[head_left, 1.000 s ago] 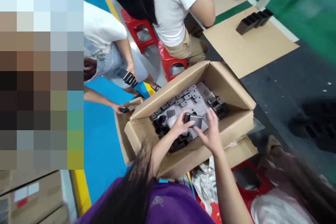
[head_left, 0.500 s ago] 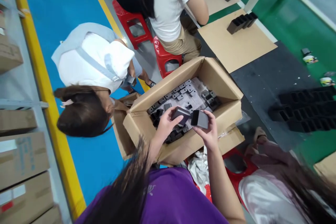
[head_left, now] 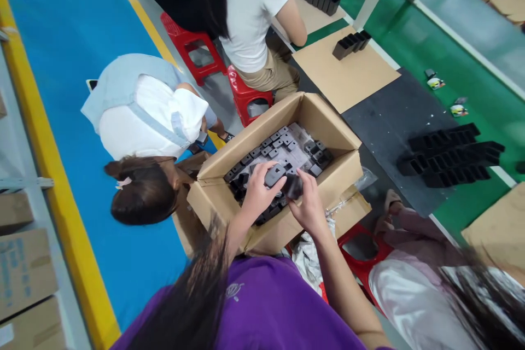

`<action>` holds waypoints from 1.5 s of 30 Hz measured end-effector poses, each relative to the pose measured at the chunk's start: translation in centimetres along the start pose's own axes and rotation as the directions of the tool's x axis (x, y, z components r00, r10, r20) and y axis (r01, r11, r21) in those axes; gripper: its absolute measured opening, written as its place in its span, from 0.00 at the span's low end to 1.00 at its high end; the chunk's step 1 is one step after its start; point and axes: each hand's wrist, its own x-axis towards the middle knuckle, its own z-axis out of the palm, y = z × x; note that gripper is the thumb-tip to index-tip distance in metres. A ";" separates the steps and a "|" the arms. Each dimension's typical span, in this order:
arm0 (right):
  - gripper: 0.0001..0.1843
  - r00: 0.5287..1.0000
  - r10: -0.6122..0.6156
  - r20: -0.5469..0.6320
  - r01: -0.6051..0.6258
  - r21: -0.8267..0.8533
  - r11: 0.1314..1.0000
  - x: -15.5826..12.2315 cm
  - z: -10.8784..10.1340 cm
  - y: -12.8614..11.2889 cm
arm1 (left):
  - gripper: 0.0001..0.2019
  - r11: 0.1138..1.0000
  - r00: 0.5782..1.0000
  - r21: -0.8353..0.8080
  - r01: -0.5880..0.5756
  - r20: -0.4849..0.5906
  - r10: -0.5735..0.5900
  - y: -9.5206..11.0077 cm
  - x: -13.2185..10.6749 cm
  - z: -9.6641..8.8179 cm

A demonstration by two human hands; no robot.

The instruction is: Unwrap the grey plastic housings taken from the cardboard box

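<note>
My left hand grips a black rectangular piece with rounded corners and a small square hole in the face turned up to me. In my right hand is a dark box-shaped sleeve, held close beside the first piece; whether the two touch I cannot tell. Both hands are over an open cardboard box. Inside it lie several similar black pieces, some in rows along the far side, on what looks like clear plastic sheeting.
Rows of black sleeves stand on the dark table at right, with more on a cardboard sheet. One person bends at left; another sits ahead, near red stools. A third person is at lower right.
My right hand has moved left and turned its sleeve over, closer to the left-hand piece. The left-hand piece now shows its holed face. The view has shifted right.
</note>
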 end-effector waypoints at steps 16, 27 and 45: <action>0.38 0.989 -0.058 -0.133 0.064 0.042 0.997 0.7 -0.6 -2.2 | 0.34 0.954 0.971 -0.281 0.104 0.238 -0.036 2.4 -1.7 -1.7; 0.45 0.956 -0.151 -0.251 0.207 0.218 0.954 0.1 -2.2 -4.4 | 0.48 0.964 0.955 -0.172 -0.201 0.187 0.232 6.2 -2.1 -4.0; 0.45 0.960 -0.156 -0.233 0.185 0.106 0.977 -0.4 -3.1 -6.1 | 0.49 0.947 0.970 -0.256 -0.195 0.095 0.225 7.8 -2.9 -4.7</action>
